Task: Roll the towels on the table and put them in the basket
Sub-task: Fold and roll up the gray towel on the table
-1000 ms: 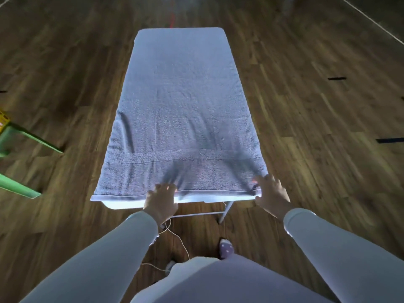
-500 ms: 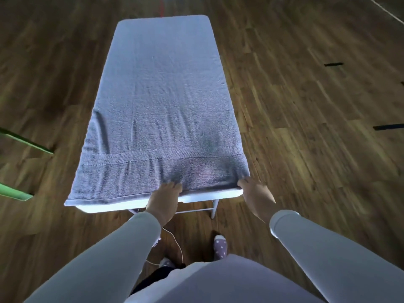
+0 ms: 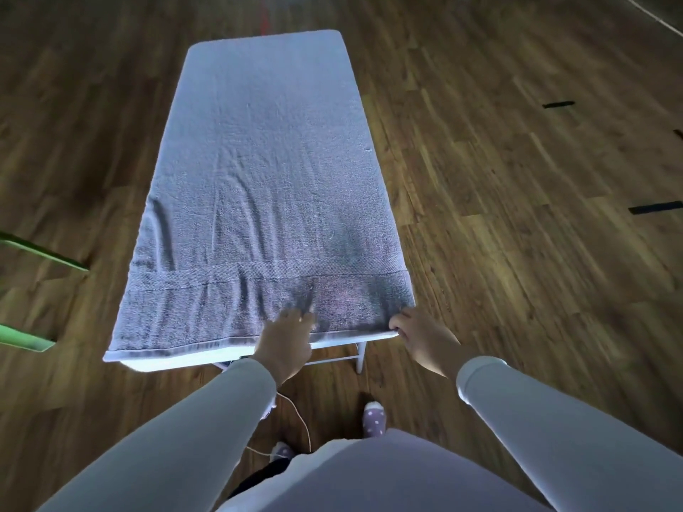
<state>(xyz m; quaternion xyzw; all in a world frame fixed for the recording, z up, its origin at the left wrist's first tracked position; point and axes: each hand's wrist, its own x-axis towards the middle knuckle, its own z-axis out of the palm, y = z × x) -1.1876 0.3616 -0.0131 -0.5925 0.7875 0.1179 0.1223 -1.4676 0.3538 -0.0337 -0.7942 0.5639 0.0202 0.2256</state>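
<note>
Towel (image 3: 266,179), flat on table (image 3: 170,364): left hand (image 3: 286,339) fingers together, pressing the near hem; right hand (image 3: 421,336) fingers curled, pinching the lower-right corner.

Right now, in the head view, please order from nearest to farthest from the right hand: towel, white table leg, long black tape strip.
1. towel: its near corner touches the right hand.
2. white table leg: just left, below the towel's edge.
3. long black tape strip: far right, on the floor.

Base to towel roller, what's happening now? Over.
Left hand on near hem of towel, grip unclear. Right hand pinches its near right corner. Towel flat, unrolled, on table. Basket not in view.
</note>
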